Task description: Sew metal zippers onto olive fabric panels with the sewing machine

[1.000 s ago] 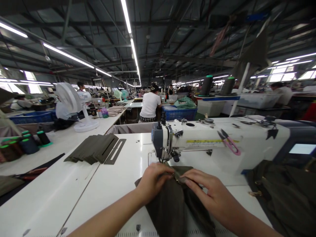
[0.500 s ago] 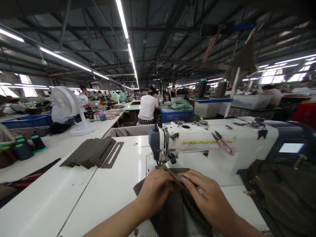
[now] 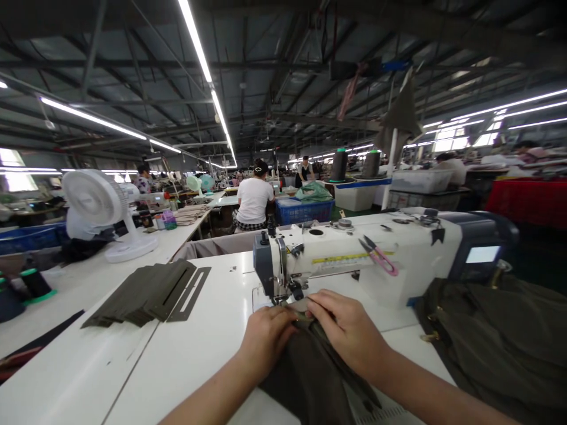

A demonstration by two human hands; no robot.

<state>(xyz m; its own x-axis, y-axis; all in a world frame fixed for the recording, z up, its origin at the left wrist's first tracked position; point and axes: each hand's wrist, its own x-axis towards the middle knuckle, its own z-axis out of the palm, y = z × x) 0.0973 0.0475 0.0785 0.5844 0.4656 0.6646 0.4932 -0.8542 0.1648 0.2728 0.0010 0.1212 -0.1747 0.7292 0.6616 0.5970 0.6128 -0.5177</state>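
Fingers (image 3: 322, 300) of left hand (image 3: 264, 334) and right hand (image 3: 354, 332) pinch dark cloth (image 3: 309, 367); the right has neared the sewing machine (image 3: 349, 241).

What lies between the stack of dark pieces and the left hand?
In the head view, a flat slotted piece lies beside the stack, then white tabletop runs to the left hand.

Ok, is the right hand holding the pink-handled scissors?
No, the right hand grips the dark fabric, while the pink-handled scissors rest against the sewing machine.
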